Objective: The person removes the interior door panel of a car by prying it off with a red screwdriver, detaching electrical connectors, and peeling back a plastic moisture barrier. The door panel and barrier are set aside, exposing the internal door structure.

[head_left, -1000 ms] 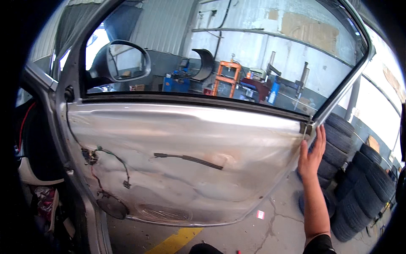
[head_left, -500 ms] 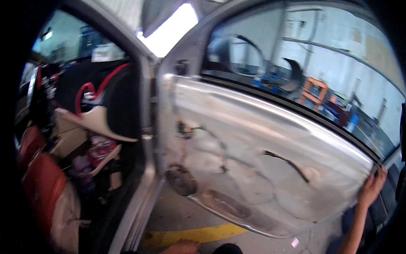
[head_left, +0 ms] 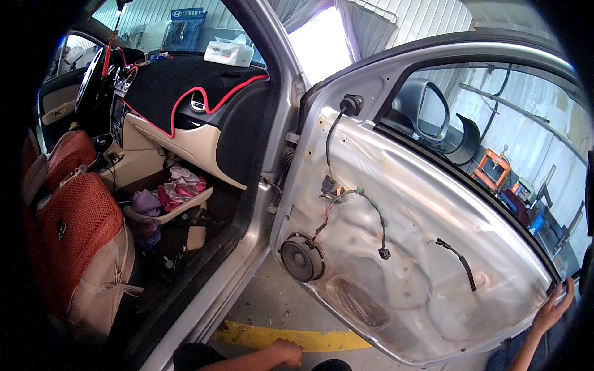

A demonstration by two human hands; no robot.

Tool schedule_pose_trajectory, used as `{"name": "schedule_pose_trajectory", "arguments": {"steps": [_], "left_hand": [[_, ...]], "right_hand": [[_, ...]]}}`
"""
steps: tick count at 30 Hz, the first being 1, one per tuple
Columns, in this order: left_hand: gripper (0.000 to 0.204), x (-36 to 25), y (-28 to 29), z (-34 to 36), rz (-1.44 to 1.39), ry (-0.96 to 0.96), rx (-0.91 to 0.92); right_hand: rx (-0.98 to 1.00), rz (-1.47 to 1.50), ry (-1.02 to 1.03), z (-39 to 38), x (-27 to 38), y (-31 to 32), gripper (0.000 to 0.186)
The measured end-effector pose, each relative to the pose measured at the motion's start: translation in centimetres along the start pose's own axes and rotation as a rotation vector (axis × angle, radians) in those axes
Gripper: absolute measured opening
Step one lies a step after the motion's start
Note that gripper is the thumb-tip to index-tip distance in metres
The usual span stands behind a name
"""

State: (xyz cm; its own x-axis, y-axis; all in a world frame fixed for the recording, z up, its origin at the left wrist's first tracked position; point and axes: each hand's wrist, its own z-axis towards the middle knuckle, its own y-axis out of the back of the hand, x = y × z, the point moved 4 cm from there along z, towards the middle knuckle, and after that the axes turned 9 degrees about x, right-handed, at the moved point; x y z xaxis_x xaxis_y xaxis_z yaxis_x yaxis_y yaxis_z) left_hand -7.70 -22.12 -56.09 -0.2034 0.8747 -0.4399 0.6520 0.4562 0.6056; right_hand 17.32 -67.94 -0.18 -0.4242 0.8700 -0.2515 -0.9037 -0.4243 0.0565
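A silver car door point(head_left: 396, 185), its inner metal bare of trim, stands swung out before me. My right hand point(head_left: 554, 306) grips its rear edge at the far right, fingers bent around the corner below the window. Low in the middle, my left hand point(head_left: 288, 353) is curled closed between my knees; whatever it may hold is hidden. On the door are a round black speaker point(head_left: 302, 257), a hanging wiring connector point(head_left: 384, 253), a door latch cable or similar black sleeve point(head_left: 461, 263) and a plug cluster point(head_left: 328, 185).
To the left, the car's interior shows a red-covered seat point(head_left: 83, 229), a dashboard point(head_left: 167, 93) with red edging, and a lower trim tray point(head_left: 179, 207) holding cloths. A yellow floor line point(head_left: 322, 339) runs under the door. An orange frame press point(head_left: 492, 170) appears through the window.
The view has shifted, so door and car interior sit farther right and lower, and the picture is sharper. My right hand keeps its grip on the door edge; my left hand shows more.
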Motion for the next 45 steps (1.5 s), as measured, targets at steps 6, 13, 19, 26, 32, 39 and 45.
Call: {"name": "schedule_pose_trajectory", "arguments": {"steps": [6,13,19,26,32,39,45], "left_hand": [[0.068,1.0,-0.3,1.8,0.02,-0.068,-0.063],[0.067,8.9,-1.2,6.8,-0.029,-0.107,0.023],[0.071,7.4,0.0,7.1,-0.148,-0.148,0.084],[0.068,7.1,-0.6,9.2,-0.004,-0.139,0.141],[0.066,6.5,-2.0,7.7,-0.033,-0.154,0.065],[0.063,2.6,0.8,3.3,-0.032,-0.019,0.024],[0.061,4.1,-0.4,4.0,-0.124,-0.094,0.003]], "right_hand": [[0.213,0.084,0.222,7.1,17.6,-4.2,0.037],[0.242,0.147,0.154,7.0,18.1,-5.0,0.04],[0.196,0.059,0.183,5.9,14.2,-4.9,0.035],[0.066,-0.019,0.208,5.1,14.1,-6.3,0.028],[0.057,-0.003,0.131,4.7,13.5,-7.3,0.028],[0.151,0.136,0.069,4.0,12.7,-4.8,0.027],[-0.171,0.265,-0.526,-0.6,3.0,1.7,0.023]]}}
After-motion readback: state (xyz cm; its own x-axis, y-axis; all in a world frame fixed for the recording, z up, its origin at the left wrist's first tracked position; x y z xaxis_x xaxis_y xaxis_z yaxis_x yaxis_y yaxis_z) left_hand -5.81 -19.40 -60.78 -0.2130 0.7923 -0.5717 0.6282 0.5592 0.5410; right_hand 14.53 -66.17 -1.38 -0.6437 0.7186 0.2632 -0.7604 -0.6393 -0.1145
